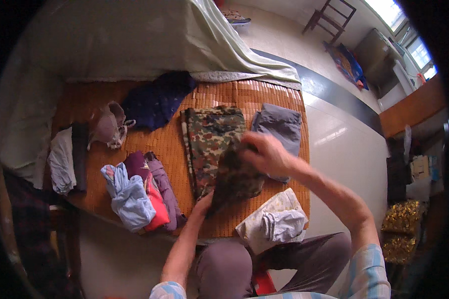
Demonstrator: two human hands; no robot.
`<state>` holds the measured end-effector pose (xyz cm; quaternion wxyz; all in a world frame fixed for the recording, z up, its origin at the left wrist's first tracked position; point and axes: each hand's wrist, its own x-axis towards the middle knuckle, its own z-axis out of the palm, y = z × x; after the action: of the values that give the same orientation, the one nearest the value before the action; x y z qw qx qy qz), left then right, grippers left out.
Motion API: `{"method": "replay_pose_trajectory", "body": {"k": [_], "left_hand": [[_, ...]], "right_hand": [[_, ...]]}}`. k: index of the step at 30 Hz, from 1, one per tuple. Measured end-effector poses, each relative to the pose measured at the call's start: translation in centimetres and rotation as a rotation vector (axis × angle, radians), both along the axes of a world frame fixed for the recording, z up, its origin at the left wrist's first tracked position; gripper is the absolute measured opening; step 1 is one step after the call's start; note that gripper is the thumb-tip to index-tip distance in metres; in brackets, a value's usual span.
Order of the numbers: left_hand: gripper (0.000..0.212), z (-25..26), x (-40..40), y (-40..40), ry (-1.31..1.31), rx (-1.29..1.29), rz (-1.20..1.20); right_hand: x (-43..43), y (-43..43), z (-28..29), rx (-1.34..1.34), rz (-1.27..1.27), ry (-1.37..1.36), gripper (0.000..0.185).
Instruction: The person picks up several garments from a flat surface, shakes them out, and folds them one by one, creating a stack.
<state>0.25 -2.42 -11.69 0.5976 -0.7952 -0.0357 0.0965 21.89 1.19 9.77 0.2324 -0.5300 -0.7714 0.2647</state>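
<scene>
Camouflage trousers (215, 138) lie folded lengthwise on the bed mat, with a darker section (233, 183) turned up over their lower right. My right hand (263, 151), blurred, is closed on the upper edge of that raised section. At its lower left, my left hand (206, 202) reaches in under the cloth, which hides its fingers. Folded grey trousers (280, 125) lie just beyond my right hand. Nearer my knees are a folded pale patterned cloth (254, 228) and a small white garment (284, 226) on top of it.
An orange-brown tile mat (164, 144) covers the bed. On its left lie a navy garment (160, 99), a bra (108, 125), a light-blue garment (132, 203), a red cloth (159, 213), purple clothing (164, 183) and a white garment (62, 160). A pale curtain (232, 48) hangs behind.
</scene>
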Motion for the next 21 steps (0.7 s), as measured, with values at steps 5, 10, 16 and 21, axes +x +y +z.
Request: {"method": "replay_pose_trajectory", "body": {"k": [5,10,16,21], "left_hand": [[0.048,10.1,1.1,4.0,1.665,2.303,-0.813],[0.051,4.9,-2.4,3.6,2.304,2.470,-1.148],[0.032,4.5,-0.8,1.2,2.471,2.265,-1.141],[0.035,3.9,-1.6,1.0,2.497,2.075,-1.041]], "right_hand": [[0.0,9.5,-4.5,0.196,-0.352,-0.172,0.022],[-3.1,5.7,-9.9,0.461,-0.071,-0.223,0.045],[-2.3,-4.8,-15.0,0.084,0.285,-0.431,0.065],[-0.9,-5.4,-16.3,0.229,0.293,-0.590,0.057]]}}
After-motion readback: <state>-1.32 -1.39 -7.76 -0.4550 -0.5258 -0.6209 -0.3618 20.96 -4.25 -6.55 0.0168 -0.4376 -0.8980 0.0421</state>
